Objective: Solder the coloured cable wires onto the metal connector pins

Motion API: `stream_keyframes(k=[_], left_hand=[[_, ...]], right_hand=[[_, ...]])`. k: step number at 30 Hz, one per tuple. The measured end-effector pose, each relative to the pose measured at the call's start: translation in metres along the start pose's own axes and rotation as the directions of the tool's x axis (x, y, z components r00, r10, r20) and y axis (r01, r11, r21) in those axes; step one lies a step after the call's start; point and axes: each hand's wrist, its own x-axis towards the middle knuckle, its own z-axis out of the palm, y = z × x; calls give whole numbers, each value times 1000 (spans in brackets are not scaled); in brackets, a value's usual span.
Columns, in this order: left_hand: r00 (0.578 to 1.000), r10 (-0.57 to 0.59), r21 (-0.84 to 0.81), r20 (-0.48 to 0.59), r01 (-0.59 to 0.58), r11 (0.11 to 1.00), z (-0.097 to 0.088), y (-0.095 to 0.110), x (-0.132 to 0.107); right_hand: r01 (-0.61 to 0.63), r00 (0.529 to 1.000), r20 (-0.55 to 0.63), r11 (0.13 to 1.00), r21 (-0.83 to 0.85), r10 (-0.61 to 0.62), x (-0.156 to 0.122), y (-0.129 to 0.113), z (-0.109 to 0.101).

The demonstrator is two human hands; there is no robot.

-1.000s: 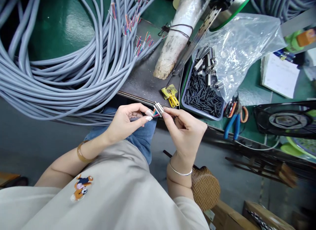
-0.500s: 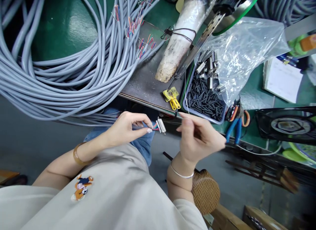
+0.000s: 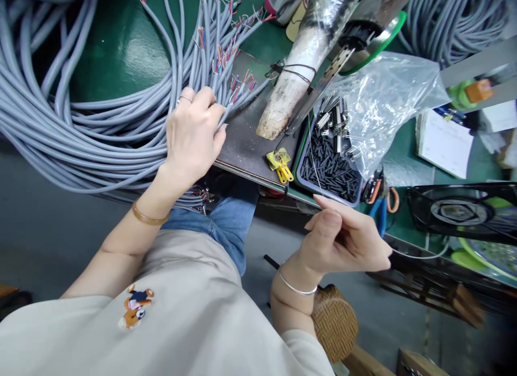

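Observation:
My left hand [image 3: 191, 136] lies over a thick bundle of grey cables [image 3: 121, 123], fingers curled down onto the cables near their stripped ends. Its fingertips are partly hidden, and I cannot tell how many cables it grips. Coloured wire ends [image 3: 242, 86] fan out just beyond it. In front of the bench edge, my right hand [image 3: 343, 236] pinches a thin solder wire [image 3: 316, 168] between thumb and forefinger. That wire runs up past a tray [image 3: 298, 174] holding small black sleeves [image 3: 329, 163] and metal connectors [image 3: 337, 117]. Over my lap hang cables ending in connectors [image 3: 205, 198].
A white wrapped tube [image 3: 286, 79] and a green-rimmed spool [image 3: 374, 47] overhang the bench. Yellow clips [image 3: 281, 166] lie near the edge. To the right are a plastic bag [image 3: 391, 96], pliers [image 3: 379, 209], a notepad [image 3: 444, 141] and a black fan [image 3: 460, 209].
My left hand has let go of the wired connector and moved up onto the cable bundle. The right hand, still pinching the solder wire, has shifted slightly right and down.

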Motion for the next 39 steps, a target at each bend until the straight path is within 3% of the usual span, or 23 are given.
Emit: stream_keyframes(k=[3, 5, 6, 7, 8, 9, 10, 12, 13, 15, 17, 20, 26, 28, 30, 31, 33, 35, 37, 39], left_hand=[[996, -43, -55, -81, 39, 998, -4, 5, -1], [985, -146, -291, -96, 112, 950, -16, 21, -12], [981, -195, -431, -18, 168, 886, -23, 30, -21], [967, -219, -558, 126, 252, 790, -30, 40, -29], [927, -194, -653, 321, 365, 664, -35, 48, -38], [838, -133, -681, 529, 513, 523, -39, 55, -47], [748, -82, -673, 659, 635, 379, -41, 60, -55], [614, -44, -601, 788, 783, 162, -40, 63, -68], [567, -33, -561, 823, 821, 102, -39, 63, -72], [505, 3, -505, 863, 861, 62, -35, 63, -77], [487, 30, -488, 873, 868, 90, -30, 63, -77], [541, -20, -528, 841, 826, 197, -17, 64, -74], [769, -179, -599, 613, 601, 530, 9, 64, -74], [859, -149, -579, 490, 448, 681, 11, 64, -76], [952, -35, -521, 303, 196, 831, 11, 64, -78], [978, 49, -479, 202, 55, 876, 10, 65, -78], [980, 190, -419, 66, -146, 896, 9, 66, -76], [975, 203, -450, 96, -139, 882, 7, 66, -72], [951, 92, -557, 295, 93, 825, 6, 63, -67], [848, -18, -618, 529, 399, 678, 4, 57, -61]], right_hand=[[12, 1000, -26, 1000, 27, -11, 0, 1, -3], [9, 998, -56, 999, 44, -7, -1, 4, -4], [6, 998, -71, 999, 53, -2, -2, 4, -4], [-1, 996, -84, 998, 64, 7, -2, 5, -4], [-10, 995, -95, 997, 81, 18, -2, 5, -3], [-24, 994, -101, 995, 102, 34, -2, 4, -2], [-40, 994, -96, 991, 124, 52, -2, 3, -1], [-73, 994, -69, 984, 165, 85, -1, 0, 3], [-87, 994, -52, 980, 180, 98, -1, -1, 6], [-125, 992, -10, 971, 203, 129, 1, -4, 11], [-171, 985, 26, 960, 221, 170, 2, -6, 16], [-254, 967, 77, 935, 246, 242, 4, -9, 21], [-414, 907, 177, 886, 210, 382, 1, -2, 12], [-463, 879, 219, 867, 185, 423, -3, 2, 9], [-501, 852, 270, 847, 175, 448, -6, 6, 7], [-516, 840, 294, 839, 173, 456, -7, 8, 7], [-536, 823, 327, 825, 179, 464, -8, 10, 8], [-549, 814, 346, 813, 194, 467, -7, 10, 9], [-555, 806, 371, 807, 201, 461, -6, 9, 10], [-548, 800, 406, 814, 194, 442, -5, 8, 13]])
